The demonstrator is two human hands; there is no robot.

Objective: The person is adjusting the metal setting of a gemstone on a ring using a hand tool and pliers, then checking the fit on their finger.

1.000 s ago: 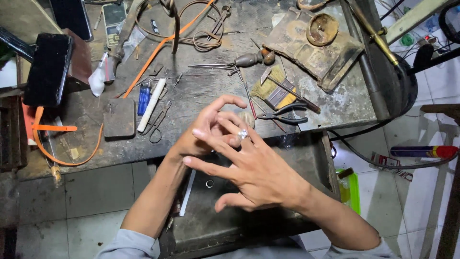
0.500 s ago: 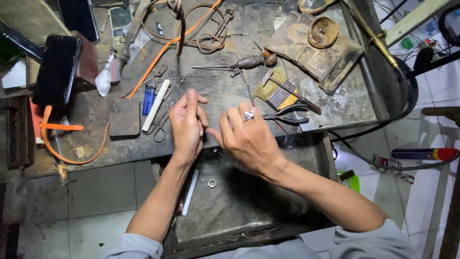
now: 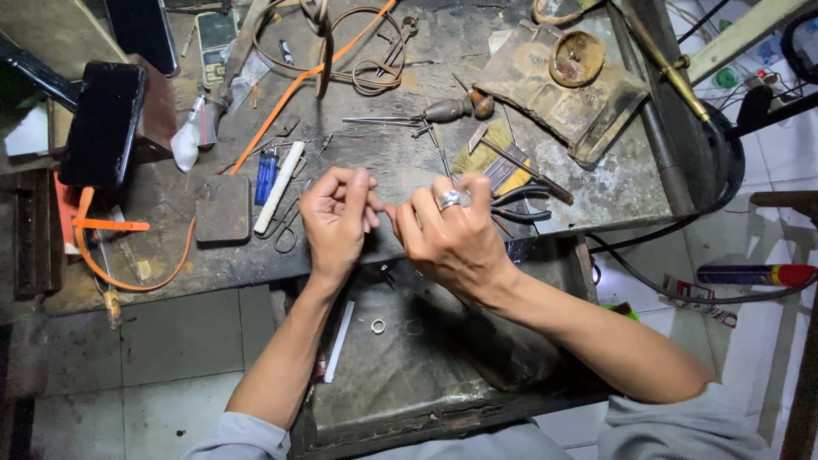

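My left hand (image 3: 336, 220) and my right hand (image 3: 447, 238) are held close together over the front edge of a worn metal workbench (image 3: 400, 158). Their thumb and finger tips pinch together where they meet; I cannot make out anything between them. The right hand wears a silver ring (image 3: 448, 200) on one finger. Below the hands is a dark metal tray (image 3: 443, 383) with a small loose metal ring (image 3: 377, 325) and a white stick (image 3: 339, 341) lying in it.
Black pliers (image 3: 521, 204) and a brush (image 3: 487, 158) lie right of the hands. To the left are a white rod (image 3: 279, 187), a blue lighter (image 3: 266, 175) and a dark square block (image 3: 223, 209). A black phone (image 3: 102, 123) and an orange strap (image 3: 298, 85) sit further back.
My hands have moved up from over the tray to the bench edge and drawn apart. The left hand no longer lies under the right; now only the fingertips meet.
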